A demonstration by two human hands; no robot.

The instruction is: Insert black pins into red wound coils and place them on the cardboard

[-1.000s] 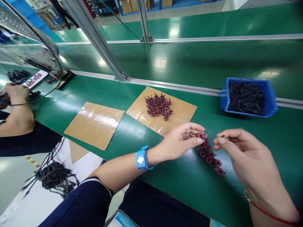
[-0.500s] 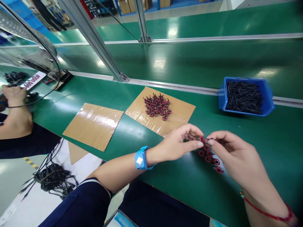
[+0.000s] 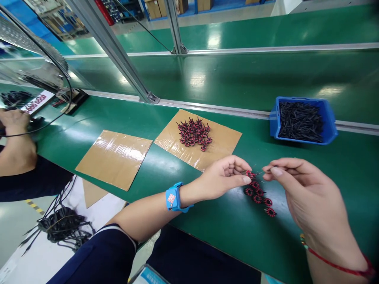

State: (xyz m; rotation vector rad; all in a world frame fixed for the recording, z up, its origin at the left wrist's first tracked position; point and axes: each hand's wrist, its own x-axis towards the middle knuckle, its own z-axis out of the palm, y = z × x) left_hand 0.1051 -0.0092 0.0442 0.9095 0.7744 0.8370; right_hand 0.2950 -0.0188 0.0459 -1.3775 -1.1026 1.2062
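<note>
Between the thumb and fingers of my left hand (image 3: 223, 177) is a small ring-shaped coil (image 3: 250, 174), wound in red and black, with thin leads pointing right. My right hand (image 3: 314, 193) is just to the right of it, thumb and index finger pinched together. Whatever sits in that pinch is too small to make out. Several similar loose coils (image 3: 257, 198) lie on the green table below the held one. Up and to the left, a pile of coils with black leads (image 3: 194, 133) rests on a cardboard sheet (image 3: 168, 139).
A blue bin (image 3: 330, 134) of short black tubes (image 3: 300, 122) stands at the back right. Another cardboard sheet (image 3: 114, 159) lies left of the first. A metal post (image 3: 118, 55) rises at the table's back edge. Another person's arm (image 3: 17, 146) is at far left.
My right hand has drawn back to the right, opening a small gap from the held coil. My left hand keeps its hold. The whole view has shifted slightly.
</note>
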